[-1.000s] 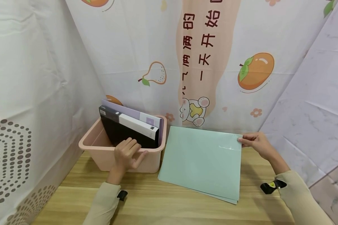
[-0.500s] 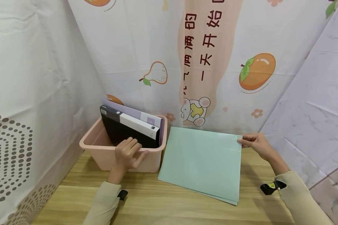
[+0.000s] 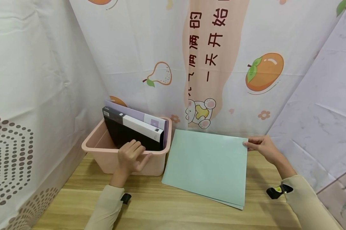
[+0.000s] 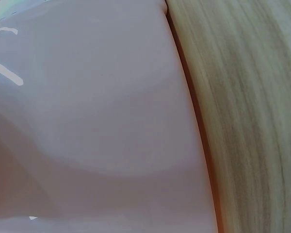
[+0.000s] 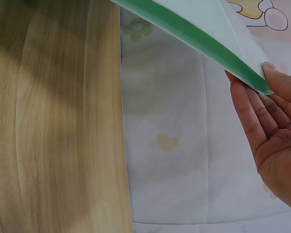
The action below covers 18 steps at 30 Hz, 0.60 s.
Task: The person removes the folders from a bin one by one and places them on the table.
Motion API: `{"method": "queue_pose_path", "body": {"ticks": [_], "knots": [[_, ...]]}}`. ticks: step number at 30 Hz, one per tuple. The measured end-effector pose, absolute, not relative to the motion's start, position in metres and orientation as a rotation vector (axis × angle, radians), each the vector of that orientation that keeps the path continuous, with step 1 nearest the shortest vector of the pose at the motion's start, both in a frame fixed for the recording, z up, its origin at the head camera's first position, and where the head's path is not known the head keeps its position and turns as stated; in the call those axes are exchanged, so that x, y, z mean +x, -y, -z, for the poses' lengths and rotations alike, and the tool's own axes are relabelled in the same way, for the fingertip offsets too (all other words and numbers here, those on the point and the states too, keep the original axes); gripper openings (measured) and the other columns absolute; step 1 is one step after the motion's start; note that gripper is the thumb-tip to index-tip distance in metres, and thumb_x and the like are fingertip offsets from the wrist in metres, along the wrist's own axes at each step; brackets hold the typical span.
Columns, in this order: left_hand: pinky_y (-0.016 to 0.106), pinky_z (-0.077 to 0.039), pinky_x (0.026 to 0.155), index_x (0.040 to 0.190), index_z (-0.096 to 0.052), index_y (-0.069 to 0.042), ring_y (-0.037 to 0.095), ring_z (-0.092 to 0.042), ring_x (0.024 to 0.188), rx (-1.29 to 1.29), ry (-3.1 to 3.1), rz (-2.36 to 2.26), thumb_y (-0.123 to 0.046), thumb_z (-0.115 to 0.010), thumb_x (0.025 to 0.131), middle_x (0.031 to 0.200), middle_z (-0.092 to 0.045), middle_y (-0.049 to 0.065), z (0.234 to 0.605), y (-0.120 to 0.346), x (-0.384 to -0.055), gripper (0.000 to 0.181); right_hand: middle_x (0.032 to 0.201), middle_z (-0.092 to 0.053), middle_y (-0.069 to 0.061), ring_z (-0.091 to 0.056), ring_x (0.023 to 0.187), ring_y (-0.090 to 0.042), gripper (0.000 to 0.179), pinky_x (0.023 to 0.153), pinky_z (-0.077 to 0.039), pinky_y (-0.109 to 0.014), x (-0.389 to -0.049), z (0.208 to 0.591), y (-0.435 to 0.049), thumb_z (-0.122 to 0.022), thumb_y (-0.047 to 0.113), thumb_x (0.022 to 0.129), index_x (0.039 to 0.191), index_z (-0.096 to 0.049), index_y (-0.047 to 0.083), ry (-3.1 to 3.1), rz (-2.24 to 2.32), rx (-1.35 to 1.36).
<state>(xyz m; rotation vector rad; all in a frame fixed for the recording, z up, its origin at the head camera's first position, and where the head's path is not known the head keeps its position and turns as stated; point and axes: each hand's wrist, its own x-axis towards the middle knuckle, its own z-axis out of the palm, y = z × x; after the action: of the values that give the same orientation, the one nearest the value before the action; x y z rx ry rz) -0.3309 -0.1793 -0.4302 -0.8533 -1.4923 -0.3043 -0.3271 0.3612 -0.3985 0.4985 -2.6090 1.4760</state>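
Note:
In the head view my left hand (image 3: pixel 131 156) grips the front rim of a pink plastic bin (image 3: pixel 99 159), its fingers curled over the edge. The bin's smooth wall (image 4: pixel 111 111) fills most of the left wrist view, where the hand is hardly seen. My right hand (image 3: pixel 262 147) pinches the far right corner of a light green folder (image 3: pixel 207 166) between thumb and fingers. From the right wrist side, the folder (image 5: pixel 203 41) shows a darker green edge that tapers to the corner held by the right hand (image 5: pixel 276 116). A second layer shows along the folder's lower edge.
Inside the bin, a black binder (image 3: pixel 126 134) with a white spine label leans beside a purple folder (image 3: pixel 138 115). Wood-grain table (image 3: pixel 149 204) lies in front of the bin and folder. A printed curtain (image 3: pixel 126 48) hangs close behind them.
Both hands keep their places and holds. The glare near the green folder's right corner has faded, and the head view has shifted very slightly.

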Motion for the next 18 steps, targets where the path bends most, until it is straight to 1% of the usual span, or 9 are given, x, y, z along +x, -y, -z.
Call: {"method": "queue_pose_path", "body": {"ticks": [4, 5, 7, 10, 12, 13, 18], "knots": [[0.028, -0.032, 0.043, 0.060, -0.055, -0.010, 0.016, -0.039, 0.050, -0.855, 1.486, 0.306, -0.042, -0.061, 0.092, 0.057, -0.046, 0.002, 0.4299, 0.1794, -0.3310, 0.046, 0.102, -0.072, 0.017, -0.074, 0.082, -0.009, 0.022, 0.078, -0.060, -0.026, -0.3271, 0.3976, -0.3609, -0.067, 0.014, 0.098, 0.098, -0.075, -0.006, 2.624, -1.472, 0.480], [0.028, -0.031, 0.044, 0.060, -0.054, -0.010, 0.016, -0.039, 0.050, -0.855, 1.485, 0.306, -0.042, -0.061, 0.092, 0.057, -0.046, 0.002, 0.4299, 0.1794, -0.3310, 0.047, 0.101, -0.072, 0.015, -0.074, 0.082, -0.010, 0.022, 0.078, -0.060, -0.027, -0.3272, 0.3975, -0.3607, -0.067, 0.015, 0.098, 0.097, -0.075, -0.006, 2.624, -1.474, 0.480], [0.028, -0.032, 0.044, 0.060, -0.054, -0.010, 0.016, -0.039, 0.050, -0.855, 1.484, 0.306, -0.042, -0.061, 0.092, 0.057, -0.046, 0.003, 0.4299, 0.1794, -0.3308, 0.047, 0.100, -0.071, 0.018, -0.074, 0.082, -0.010, 0.024, 0.079, -0.060, -0.029, -0.3273, 0.3971, -0.3605, -0.067, 0.015, 0.098, 0.097, -0.074, -0.008, 2.625, -1.481, 0.480], [0.028, -0.032, 0.044, 0.060, -0.055, -0.009, 0.016, -0.040, 0.050, -0.854, 1.485, 0.301, -0.043, -0.061, 0.092, 0.057, -0.047, 0.003, 0.4300, 0.1793, -0.3305, 0.047, 0.099, -0.072, 0.016, -0.074, 0.082, -0.011, 0.024, 0.080, -0.061, -0.032, -0.3271, 0.3973, -0.3605, -0.066, 0.015, 0.099, 0.093, -0.073, -0.008, 2.626, -1.488, 0.483], [0.029, -0.033, 0.043, 0.060, -0.055, -0.009, 0.017, -0.041, 0.050, -0.855, 1.485, 0.300, -0.043, -0.061, 0.093, 0.057, -0.047, 0.003, 0.4300, 0.1792, -0.3304, 0.047, 0.101, -0.071, 0.018, -0.074, 0.082, -0.011, 0.024, 0.080, -0.061, -0.031, -0.3262, 0.3975, -0.3606, -0.066, 0.014, 0.099, 0.094, -0.074, -0.008, 2.625, -1.487, 0.476], [0.029, -0.033, 0.043, 0.060, -0.055, -0.009, 0.017, -0.041, 0.050, -0.854, 1.484, 0.299, -0.043, -0.060, 0.093, 0.057, -0.047, 0.003, 0.4300, 0.1791, -0.3304, 0.047, 0.103, -0.069, 0.022, -0.074, 0.083, -0.010, 0.024, 0.081, -0.060, -0.030, -0.3258, 0.3975, -0.3609, -0.066, 0.014, 0.099, 0.097, -0.074, -0.009, 2.631, -1.479, 0.475], [0.029, -0.034, 0.043, 0.060, -0.055, -0.009, 0.017, -0.041, 0.050, -0.855, 1.483, 0.300, -0.043, -0.061, 0.092, 0.057, -0.048, 0.003, 0.4296, 0.1790, -0.3308, 0.047, 0.102, -0.073, 0.013, -0.074, 0.082, -0.010, 0.022, 0.080, -0.060, -0.030, -0.3249, 0.3978, -0.3606, -0.066, 0.014, 0.099, 0.100, -0.076, -0.005, 2.631, -1.504, 0.465]]}}
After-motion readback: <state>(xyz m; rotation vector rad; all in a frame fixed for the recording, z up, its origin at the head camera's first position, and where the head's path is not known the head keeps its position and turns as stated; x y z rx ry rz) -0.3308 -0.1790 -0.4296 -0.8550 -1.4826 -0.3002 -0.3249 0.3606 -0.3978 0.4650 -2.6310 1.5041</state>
